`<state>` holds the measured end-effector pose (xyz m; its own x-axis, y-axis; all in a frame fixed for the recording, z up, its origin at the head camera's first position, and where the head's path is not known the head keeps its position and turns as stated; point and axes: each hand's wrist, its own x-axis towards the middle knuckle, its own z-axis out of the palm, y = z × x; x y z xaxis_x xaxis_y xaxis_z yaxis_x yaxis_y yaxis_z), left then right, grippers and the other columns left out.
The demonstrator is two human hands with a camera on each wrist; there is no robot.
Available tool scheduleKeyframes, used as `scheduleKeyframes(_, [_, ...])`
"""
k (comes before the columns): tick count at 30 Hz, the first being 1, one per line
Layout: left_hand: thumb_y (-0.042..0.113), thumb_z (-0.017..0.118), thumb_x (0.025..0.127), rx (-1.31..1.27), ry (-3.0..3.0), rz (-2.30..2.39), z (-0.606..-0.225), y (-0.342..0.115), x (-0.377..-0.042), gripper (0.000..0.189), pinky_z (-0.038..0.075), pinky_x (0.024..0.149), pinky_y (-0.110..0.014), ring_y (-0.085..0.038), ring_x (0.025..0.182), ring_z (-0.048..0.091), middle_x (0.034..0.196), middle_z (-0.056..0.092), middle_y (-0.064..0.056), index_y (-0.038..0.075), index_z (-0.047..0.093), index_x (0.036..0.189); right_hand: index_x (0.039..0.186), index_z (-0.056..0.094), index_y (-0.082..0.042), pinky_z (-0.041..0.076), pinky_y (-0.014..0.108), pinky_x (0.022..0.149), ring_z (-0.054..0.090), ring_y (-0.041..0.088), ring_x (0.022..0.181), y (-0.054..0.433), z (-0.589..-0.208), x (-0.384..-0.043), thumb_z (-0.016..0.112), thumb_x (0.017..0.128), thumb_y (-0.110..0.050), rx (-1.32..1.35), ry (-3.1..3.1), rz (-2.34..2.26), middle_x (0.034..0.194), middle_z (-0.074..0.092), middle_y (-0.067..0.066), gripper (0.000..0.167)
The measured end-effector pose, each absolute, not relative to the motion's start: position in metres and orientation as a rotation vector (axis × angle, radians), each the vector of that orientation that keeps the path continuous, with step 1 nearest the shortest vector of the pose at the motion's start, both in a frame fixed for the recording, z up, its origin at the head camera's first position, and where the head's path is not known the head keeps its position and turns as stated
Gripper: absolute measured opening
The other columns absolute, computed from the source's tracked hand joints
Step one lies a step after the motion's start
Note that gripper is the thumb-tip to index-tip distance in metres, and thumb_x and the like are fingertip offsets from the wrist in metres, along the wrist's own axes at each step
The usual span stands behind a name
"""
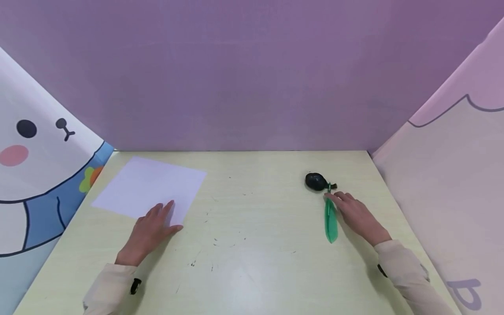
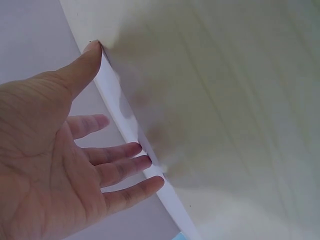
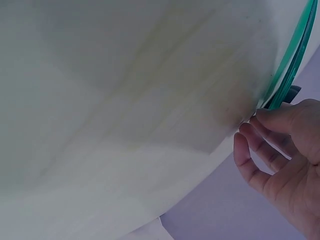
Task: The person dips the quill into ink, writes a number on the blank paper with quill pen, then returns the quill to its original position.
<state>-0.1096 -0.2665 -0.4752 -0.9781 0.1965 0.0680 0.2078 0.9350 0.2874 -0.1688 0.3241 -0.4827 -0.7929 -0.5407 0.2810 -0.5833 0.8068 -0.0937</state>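
On the left of the table lies a white sheet of paper (image 1: pixel 153 183). My left hand (image 1: pixel 147 234) is at its near right corner, with fingers spread over the paper and the thumb at its edge. The left wrist view shows this palm (image 2: pixel 45 165) with fingertips along the paper's edge. At the right, my right hand (image 1: pixel 358 216) pinches a green, leaf-shaped, translucent piece (image 1: pixel 330 223) near its narrow end. Right above it lies a glossy black rounded thing with a narrow neck (image 1: pixel 316 181). In the right wrist view the green piece (image 3: pixel 295 55) rises from between thumb and fingers.
The pale wooden table (image 1: pixel 252 197) has small dark marks near its middle. A purple wall (image 1: pixel 252 78) stands behind it. Printed panels close in at the left (image 1: pixel 43 175) and the right (image 1: pixel 449 183).
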Motion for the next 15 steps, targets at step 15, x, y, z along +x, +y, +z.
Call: scheduleKeyframes(15, [0.030,0.079,0.094,-0.210,-3.050,-0.403,-0.476,-0.248,-0.117,0.069,0.051,0.073,-0.072,-0.055,0.101,0.059,0.109,0.058,-0.037,-0.013,0.048,0.139,0.130,0.064,0.002,0.063,0.056,0.070,0.069,0.046,0.101,0.324,-0.489,-0.177,0.068,0.087,0.020,0.836,-2.769,0.191,0.121,0.065,0.029,0.047])
